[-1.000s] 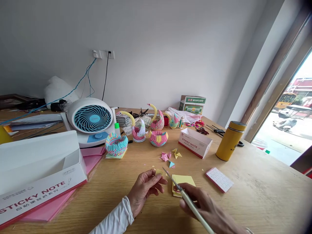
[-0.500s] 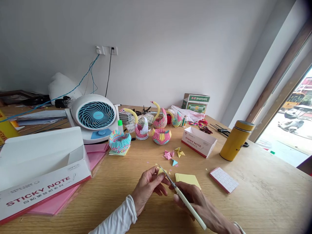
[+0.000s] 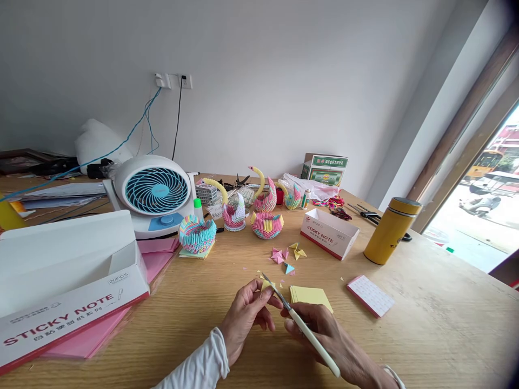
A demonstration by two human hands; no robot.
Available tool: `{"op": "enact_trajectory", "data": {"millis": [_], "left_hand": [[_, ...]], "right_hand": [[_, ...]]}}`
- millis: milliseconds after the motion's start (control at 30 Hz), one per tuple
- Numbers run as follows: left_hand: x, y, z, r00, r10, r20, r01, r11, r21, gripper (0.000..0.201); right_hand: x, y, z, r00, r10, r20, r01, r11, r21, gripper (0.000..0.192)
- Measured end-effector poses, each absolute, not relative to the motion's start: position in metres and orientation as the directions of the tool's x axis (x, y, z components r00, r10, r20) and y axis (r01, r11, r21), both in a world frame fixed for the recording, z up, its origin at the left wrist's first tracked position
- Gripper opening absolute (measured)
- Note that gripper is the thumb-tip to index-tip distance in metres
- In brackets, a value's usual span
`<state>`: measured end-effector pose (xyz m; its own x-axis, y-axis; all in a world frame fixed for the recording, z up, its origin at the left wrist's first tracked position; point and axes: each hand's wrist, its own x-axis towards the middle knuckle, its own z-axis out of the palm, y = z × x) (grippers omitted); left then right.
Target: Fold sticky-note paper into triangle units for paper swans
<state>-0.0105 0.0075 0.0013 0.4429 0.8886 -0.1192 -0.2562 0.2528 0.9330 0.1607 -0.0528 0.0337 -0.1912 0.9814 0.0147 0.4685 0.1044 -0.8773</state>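
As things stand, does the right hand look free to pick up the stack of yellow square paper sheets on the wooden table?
Probably not at once: the right hand grips white-handled scissors. The stack of yellow square paper sheets lies uncovered just beyond it, nothing between.

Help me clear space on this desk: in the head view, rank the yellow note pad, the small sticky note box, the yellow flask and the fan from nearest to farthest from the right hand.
1. Yellow note pad, just above the right hand.
2. Small sticky note box, farther back.
3. Yellow flask, back right.
4. Fan, far back left.
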Motion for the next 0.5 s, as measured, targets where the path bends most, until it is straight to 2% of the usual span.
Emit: {"op": "enact_trajectory", "data": {"millis": [167, 500], "left_hand": [[-0.009, 0.004, 0.004, 0.424, 0.890, -0.170, -0.256, 0.298, 0.920, 0.037], [-0.009, 0.004, 0.000, 0.415, 0.881, -0.228, -0.253, 0.352, 0.901, 0.037]], "right_hand": [[0.161, -0.051, 0.029, -0.226, 0.974, -0.015, 0.463, 0.093, -0.882, 0.038], [0.168, -0.049, 0.014, -0.209, 0.977, 0.042, 0.496, 0.143, -0.857, 0.039]]}}
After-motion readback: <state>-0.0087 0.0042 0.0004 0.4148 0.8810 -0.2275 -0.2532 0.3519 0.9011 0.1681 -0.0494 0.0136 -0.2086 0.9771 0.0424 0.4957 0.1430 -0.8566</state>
